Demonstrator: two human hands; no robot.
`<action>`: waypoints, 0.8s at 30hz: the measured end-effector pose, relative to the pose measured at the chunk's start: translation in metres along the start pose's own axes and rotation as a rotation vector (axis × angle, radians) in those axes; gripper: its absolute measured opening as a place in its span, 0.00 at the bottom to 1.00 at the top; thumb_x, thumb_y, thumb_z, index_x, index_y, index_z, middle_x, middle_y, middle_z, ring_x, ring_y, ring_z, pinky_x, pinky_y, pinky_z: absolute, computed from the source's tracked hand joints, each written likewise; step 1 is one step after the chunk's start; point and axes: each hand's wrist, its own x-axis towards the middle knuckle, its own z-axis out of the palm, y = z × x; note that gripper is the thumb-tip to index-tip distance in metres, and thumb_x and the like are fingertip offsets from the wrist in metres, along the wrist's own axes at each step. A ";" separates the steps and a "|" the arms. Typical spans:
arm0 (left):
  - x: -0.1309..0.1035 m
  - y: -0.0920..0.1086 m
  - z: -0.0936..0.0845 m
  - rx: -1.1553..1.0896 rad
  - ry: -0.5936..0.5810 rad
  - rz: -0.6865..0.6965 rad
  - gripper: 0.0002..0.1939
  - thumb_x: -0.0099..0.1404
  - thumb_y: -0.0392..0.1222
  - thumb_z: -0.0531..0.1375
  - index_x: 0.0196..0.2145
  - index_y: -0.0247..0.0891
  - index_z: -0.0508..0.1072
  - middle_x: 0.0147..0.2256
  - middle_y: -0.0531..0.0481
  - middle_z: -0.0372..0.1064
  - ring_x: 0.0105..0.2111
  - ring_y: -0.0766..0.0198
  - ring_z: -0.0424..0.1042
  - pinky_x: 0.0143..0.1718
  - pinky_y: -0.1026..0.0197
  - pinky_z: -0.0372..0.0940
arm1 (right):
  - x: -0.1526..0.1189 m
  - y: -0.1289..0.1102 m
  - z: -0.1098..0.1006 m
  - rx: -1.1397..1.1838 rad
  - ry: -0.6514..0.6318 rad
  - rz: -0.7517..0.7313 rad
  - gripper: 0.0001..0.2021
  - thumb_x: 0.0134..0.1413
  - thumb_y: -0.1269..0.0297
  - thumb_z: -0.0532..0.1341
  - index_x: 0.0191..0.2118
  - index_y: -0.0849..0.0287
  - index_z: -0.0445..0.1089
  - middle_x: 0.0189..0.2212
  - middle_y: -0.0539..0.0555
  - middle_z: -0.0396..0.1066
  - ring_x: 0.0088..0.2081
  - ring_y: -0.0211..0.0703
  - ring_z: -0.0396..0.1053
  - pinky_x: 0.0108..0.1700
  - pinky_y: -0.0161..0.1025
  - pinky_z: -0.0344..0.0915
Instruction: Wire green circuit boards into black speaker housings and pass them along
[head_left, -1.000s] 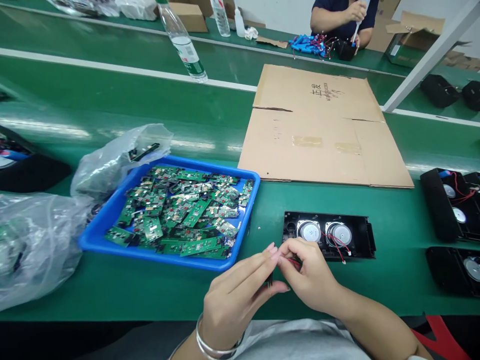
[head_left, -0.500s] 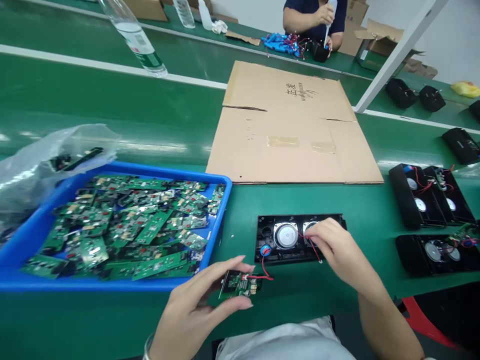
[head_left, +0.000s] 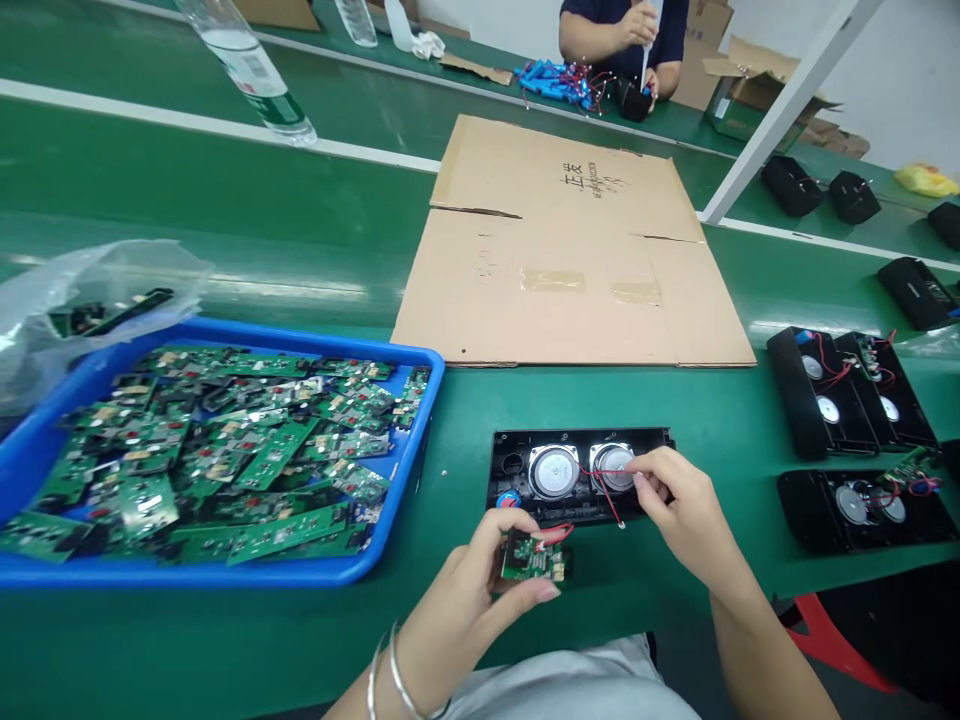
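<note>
Right, my left hand [head_left: 480,585] is clamped on a small circuit board [head_left: 532,560], thumb below and fingers above, just on the near side of the black case [head_left: 577,512]. Green and stiff, the board is crusted with tiny parts, and a red lead [head_left: 556,533] curls from its top. Over the case's right end, my right hand [head_left: 681,500] has thumb and forefinger together, pinching a thin red wire [head_left: 606,471] drawn across the speaker [head_left: 616,463]. That's a round, silvery disc, matching the other disc [head_left: 555,472] beside it in the hard, shallow shell. A second lead dangles over the case's near edge, ending in a pale plug [head_left: 621,524].

My left fingers come close to the blue round part [head_left: 508,498] at the near left corner; my right hand covers the near right one. Left of the case, the smooth blue tray [head_left: 427,420] brims with jumbled boards [head_left: 274,450], crinkly clear plastic [head_left: 112,285] slumped over its far corner. Flat, creased cardboard [head_left: 577,310] lies beyond the case; open black housings [head_left: 817,400] sit to its right.
</note>
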 end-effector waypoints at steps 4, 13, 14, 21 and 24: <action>0.011 0.005 0.014 0.162 0.138 0.120 0.08 0.62 0.42 0.56 0.40 0.43 0.61 0.39 0.47 0.75 0.25 0.65 0.75 0.19 0.66 0.68 | 0.010 0.008 0.006 0.365 -0.104 -0.030 0.06 0.54 0.70 0.56 0.35 0.58 0.71 0.31 0.53 0.69 0.31 0.38 0.68 0.31 0.34 0.67; 0.030 0.016 0.019 0.558 0.301 0.334 0.04 0.66 0.38 0.51 0.40 0.42 0.58 0.32 0.52 0.74 0.22 0.64 0.75 0.11 0.68 0.54 | 0.030 0.006 0.019 0.457 -0.128 -0.152 0.07 0.57 0.68 0.57 0.34 0.57 0.72 0.34 0.53 0.73 0.38 0.39 0.70 0.41 0.38 0.67; 0.031 0.017 0.019 0.564 0.309 0.338 0.04 0.66 0.38 0.51 0.40 0.42 0.57 0.32 0.52 0.74 0.21 0.64 0.75 0.10 0.68 0.54 | 0.030 0.004 0.022 0.478 -0.144 -0.124 0.05 0.57 0.68 0.57 0.35 0.57 0.71 0.32 0.52 0.73 0.35 0.39 0.71 0.38 0.37 0.67; 0.031 0.017 0.020 0.532 0.312 0.272 0.07 0.64 0.36 0.52 0.40 0.42 0.58 0.29 0.56 0.73 0.14 0.67 0.69 0.11 0.67 0.55 | 0.029 0.002 0.027 0.297 -0.136 -0.239 0.07 0.58 0.69 0.57 0.32 0.59 0.71 0.27 0.51 0.73 0.29 0.37 0.67 0.32 0.35 0.64; 0.031 0.019 0.021 0.523 0.269 0.216 0.08 0.62 0.34 0.52 0.39 0.42 0.58 0.28 0.55 0.73 0.20 0.63 0.74 0.13 0.67 0.57 | 0.027 0.004 0.027 0.139 -0.085 -0.407 0.09 0.61 0.70 0.53 0.34 0.59 0.71 0.29 0.52 0.73 0.33 0.39 0.65 0.35 0.38 0.62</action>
